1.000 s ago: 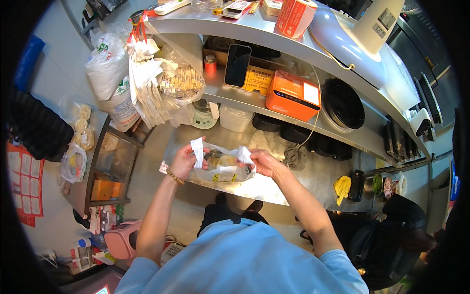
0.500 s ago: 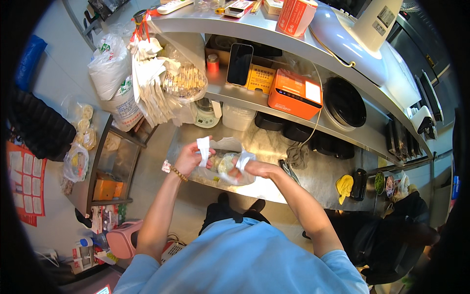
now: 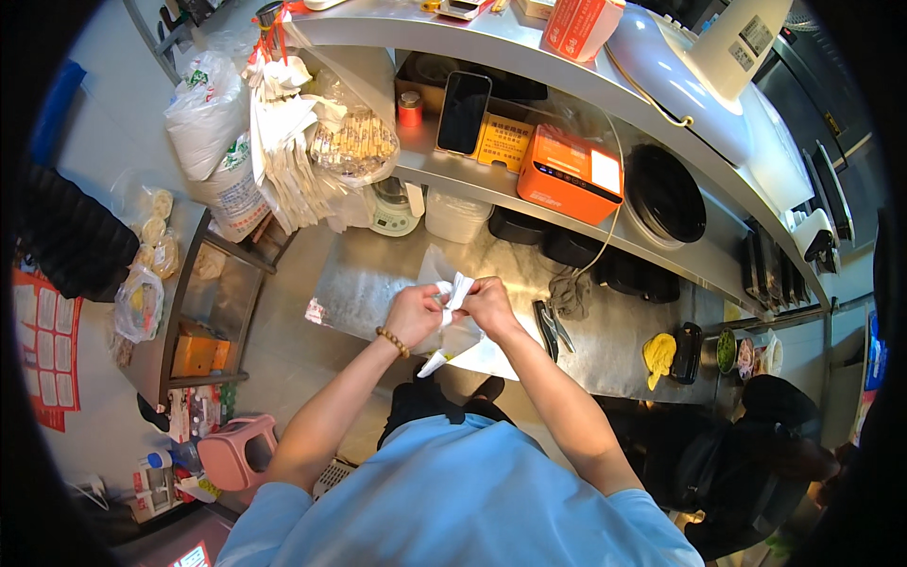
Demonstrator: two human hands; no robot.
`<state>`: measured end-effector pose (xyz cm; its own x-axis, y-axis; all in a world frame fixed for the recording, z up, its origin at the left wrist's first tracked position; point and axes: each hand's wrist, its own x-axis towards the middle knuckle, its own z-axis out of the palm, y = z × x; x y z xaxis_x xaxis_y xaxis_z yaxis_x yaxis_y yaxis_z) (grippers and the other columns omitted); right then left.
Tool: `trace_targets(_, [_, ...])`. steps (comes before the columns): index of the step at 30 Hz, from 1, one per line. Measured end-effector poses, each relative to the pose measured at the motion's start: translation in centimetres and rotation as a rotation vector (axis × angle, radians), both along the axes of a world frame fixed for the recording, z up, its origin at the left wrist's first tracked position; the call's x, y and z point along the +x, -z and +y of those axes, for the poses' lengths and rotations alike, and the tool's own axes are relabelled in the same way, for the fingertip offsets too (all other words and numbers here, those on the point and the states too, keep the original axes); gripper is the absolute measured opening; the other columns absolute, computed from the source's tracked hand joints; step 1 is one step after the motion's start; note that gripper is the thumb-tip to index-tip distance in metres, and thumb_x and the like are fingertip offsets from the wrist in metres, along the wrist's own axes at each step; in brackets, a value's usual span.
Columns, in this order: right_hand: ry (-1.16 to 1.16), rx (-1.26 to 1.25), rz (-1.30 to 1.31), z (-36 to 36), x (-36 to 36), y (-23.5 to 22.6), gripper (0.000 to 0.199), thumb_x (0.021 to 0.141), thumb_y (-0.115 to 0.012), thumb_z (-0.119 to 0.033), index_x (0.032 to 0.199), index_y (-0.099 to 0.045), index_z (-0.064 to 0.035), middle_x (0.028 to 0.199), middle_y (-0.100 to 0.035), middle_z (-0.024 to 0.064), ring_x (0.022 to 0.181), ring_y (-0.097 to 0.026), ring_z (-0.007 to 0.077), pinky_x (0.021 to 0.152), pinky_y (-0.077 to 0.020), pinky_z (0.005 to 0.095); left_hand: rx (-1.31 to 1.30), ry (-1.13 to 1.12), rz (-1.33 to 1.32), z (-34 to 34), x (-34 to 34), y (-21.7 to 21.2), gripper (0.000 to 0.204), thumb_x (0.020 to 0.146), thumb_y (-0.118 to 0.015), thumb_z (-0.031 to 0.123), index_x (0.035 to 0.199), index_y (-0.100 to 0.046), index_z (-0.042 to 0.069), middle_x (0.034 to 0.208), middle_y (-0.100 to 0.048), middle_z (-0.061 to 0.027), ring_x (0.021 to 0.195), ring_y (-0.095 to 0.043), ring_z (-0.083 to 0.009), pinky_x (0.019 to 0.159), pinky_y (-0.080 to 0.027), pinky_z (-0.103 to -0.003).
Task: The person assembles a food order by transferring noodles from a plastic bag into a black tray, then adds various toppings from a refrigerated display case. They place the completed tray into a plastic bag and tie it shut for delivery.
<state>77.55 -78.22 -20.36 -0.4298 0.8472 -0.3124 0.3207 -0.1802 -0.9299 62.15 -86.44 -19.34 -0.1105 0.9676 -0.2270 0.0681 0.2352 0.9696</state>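
Over the metal counter, my left hand and my right hand are close together at the top of a thin see-through plastic bag. Both have their fingers closed on its white handles, which are gathered and twisted between them. The bag hangs below my hands at the counter's front edge, and its contents are mostly hidden. Just right of my right hand, a tool with black and metal arms lies on the counter.
A shelf above the counter holds a phone, an orange box-shaped device and a black round pan. Filled plastic bags hang at the left. A yellow cloth lies at right; a person in dark clothes is nearby.
My hands have come together from either side, drawing the bag's spread handles into one bunch. The bag's mouth, open before with round pale contents showing, is now gathered.
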Motion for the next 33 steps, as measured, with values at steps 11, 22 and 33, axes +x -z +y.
trace_targets(11, [0.473,-0.934,1.159,0.5,3.0,6.5,0.005,0.070,-0.048,-0.001,0.069,-0.052,-0.0041,0.068,-0.051,0.0133,0.079,-0.054,0.0273,0.088,-0.0466,0.0439,-0.079,-0.620,-1.518,-3.3,-4.3,10.7,0.014,0.067,-0.051,-0.003,0.078,-0.055,0.006,0.070,-0.054,-0.0063,0.078,-0.058,-0.0249,0.086,-0.048,-0.046])
trace_targets(22, [-0.425,0.302,0.008,4.4,-2.8,-0.6,0.023,0.083,-0.062,0.001,0.104,-0.070,0.0002,0.107,-0.069,0.0116,0.104,-0.061,0.0193,0.088,-0.0496,0.0314,-0.222,0.023,-0.556,2.6,-4.0,1.7,0.023,0.088,-0.061,0.005,0.110,-0.058,0.001,0.102,-0.063,-0.0040,0.095,-0.063,-0.0132,0.085,-0.053,-0.029])
trace_targets(33, [0.275,-0.694,0.292,5.3,-0.6,8.7,0.017,0.083,-0.054,-0.019,0.084,-0.064,-0.0045,0.080,-0.065,0.0057,0.068,-0.056,0.0138,0.064,-0.0457,0.0302,-0.156,-0.725,-0.951,-3.9,-7.5,13.3,0.038,0.089,-0.065,0.025,0.121,-0.053,0.009,0.081,-0.059,-0.0012,0.070,-0.055,-0.0110,0.060,-0.045,-0.028])
